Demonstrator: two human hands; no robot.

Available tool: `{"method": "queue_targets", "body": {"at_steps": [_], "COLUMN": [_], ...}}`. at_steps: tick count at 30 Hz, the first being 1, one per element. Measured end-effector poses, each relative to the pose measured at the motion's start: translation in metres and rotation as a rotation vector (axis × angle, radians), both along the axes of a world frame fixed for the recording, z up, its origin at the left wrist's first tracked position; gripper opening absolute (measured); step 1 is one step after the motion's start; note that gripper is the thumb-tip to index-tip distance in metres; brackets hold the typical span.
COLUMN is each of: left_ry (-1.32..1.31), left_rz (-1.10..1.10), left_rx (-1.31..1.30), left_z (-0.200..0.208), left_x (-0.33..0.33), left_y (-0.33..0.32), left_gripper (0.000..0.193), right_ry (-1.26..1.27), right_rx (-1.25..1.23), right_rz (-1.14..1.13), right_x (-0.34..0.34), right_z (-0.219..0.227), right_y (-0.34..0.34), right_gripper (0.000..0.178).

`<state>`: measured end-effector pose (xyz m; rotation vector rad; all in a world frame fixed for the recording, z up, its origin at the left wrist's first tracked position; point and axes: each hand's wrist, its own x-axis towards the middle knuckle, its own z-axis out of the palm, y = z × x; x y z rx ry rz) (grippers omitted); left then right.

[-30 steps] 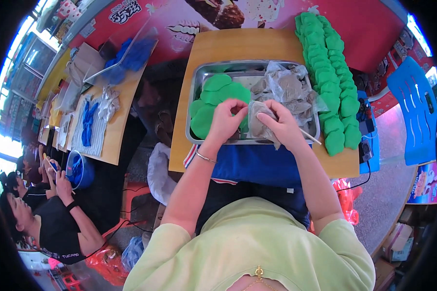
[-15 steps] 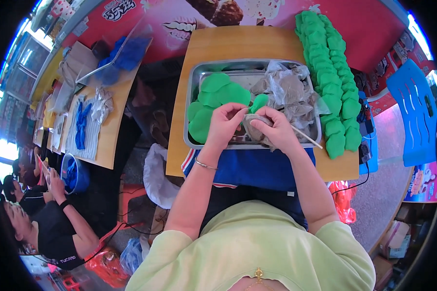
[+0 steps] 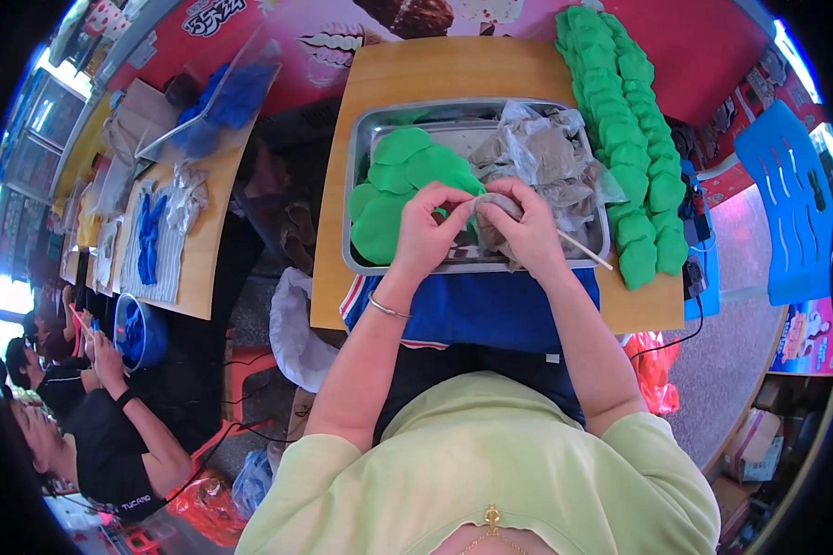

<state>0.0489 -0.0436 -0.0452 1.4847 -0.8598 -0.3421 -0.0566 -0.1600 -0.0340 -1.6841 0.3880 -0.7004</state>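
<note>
Over the front of the metal tray (image 3: 346, 231), my two hands meet at their fingertips. My left hand (image 3: 432, 227) is closed in a pinch at a small green piece, mostly hidden by the fingers. My right hand (image 3: 528, 227) is closed round a grey-brown, soft-looking bundle (image 3: 492, 239), thumb and finger at its top. A thin white stick (image 3: 585, 250) juts out to the right from under this hand. Flat, rounded green pieces (image 3: 389, 217) overlap at the tray's left. Crumpled grey-brown bundles with clear film (image 3: 551, 148) fill its right part.
Long overlapping rows of green rounded pieces (image 3: 620, 139) run along the right of the wooden table (image 3: 389, 65). A blue cloth (image 3: 491, 310) hangs at its front edge. A blue chair (image 3: 787, 203) stands right. Another person (image 3: 111, 444) sits left, near a blue tub (image 3: 148, 338).
My fingertips have come closer together. The small green piece that stood up above them is now mostly hidden. The whole view has shifted slightly.
</note>
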Motion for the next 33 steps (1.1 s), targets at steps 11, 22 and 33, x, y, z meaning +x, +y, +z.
{"method": "queue_targets", "body": {"at_steps": [11, 22, 33], "left_ry": [-0.03, -0.028, -0.028], "left_rz": [-0.024, 0.009, -0.061], "left_rx": [-0.008, -0.015, -0.07], "left_z": [0.007, 0.005, 0.006], "left_x": [-0.003, -0.002, -0.002], "left_y": [0.002, 0.001, 0.002], "left_gripper": [0.005, 0.006, 0.006], "right_ry": [0.125, 0.082, -0.045], "right_rx": [0.098, 0.164, 0.146], "right_rz": [0.033, 0.171, -0.036], "right_x": [-0.003, -0.009, -0.001], "right_z": [-0.005, 0.005, 0.004], "right_y": [-0.006, -0.001, 0.004], "right_gripper": [0.014, 0.01, 0.012]}}
